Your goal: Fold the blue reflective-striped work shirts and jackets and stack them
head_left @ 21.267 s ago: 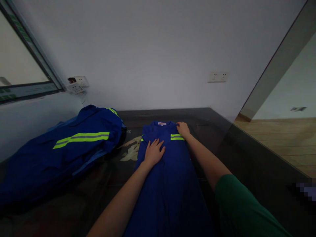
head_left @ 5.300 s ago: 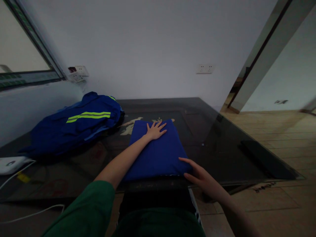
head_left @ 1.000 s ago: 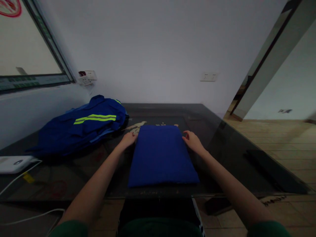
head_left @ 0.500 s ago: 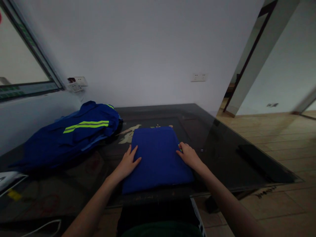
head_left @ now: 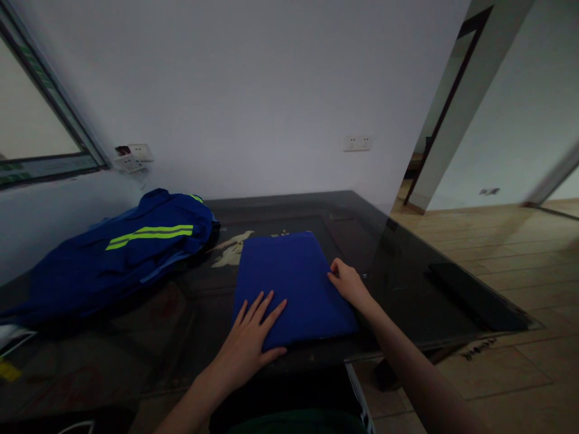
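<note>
A folded blue garment [head_left: 289, 271] lies flat in a neat rectangle at the front of the dark table, directly before me. My left hand [head_left: 251, 334] rests on its near left corner, fingers spread and the thumb at the near edge. At the garment's right edge, my right hand [head_left: 349, 283] has its fingers curled and pinched together on the cloth's side. What exactly those fingertips hold is partly hidden.
A heap of blue clothing [head_left: 122, 253] with yellow-green reflective stripes covers the table's left side. A dark flat object [head_left: 474, 295] lies near the right edge of the glossy table [head_left: 389, 253]. Behind stands a white wall with a socket [head_left: 357, 143].
My left hand has moved from the garment's left edge down to its near left corner, now flat on top. My right hand stays at the right edge, its fingers more curled. The view has shifted slightly.
</note>
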